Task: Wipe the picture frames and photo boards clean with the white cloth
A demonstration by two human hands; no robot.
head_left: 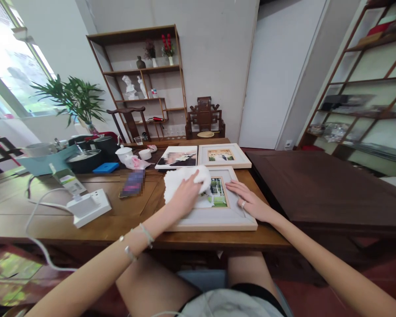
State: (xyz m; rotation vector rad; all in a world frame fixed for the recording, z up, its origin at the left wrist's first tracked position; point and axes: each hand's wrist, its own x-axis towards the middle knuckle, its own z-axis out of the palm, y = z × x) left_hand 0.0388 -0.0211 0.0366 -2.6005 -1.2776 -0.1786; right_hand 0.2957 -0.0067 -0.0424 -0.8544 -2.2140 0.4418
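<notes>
A pale wooden picture frame (218,226) with a photo of greenery and a building lies flat at the table's front edge. My left hand (187,193) presses a fluffy white cloth (171,181) onto the frame's left part, covering part of the photo; its fingers are bent over the cloth. My right hand (249,201), with a ring on one finger, rests flat on the frame's right side, fingers spread and holding nothing. Behind lie a second pale frame (246,159) with a small photo and a picture panel (178,157) without a wide border.
On the wooden table (125,220) are a white power strip (91,207) with a cable, a blurred phone-like object (132,183), a blue box (106,167), a white teapot (123,154) and a black pot (84,161). A dark brown table (326,185) stands at the right.
</notes>
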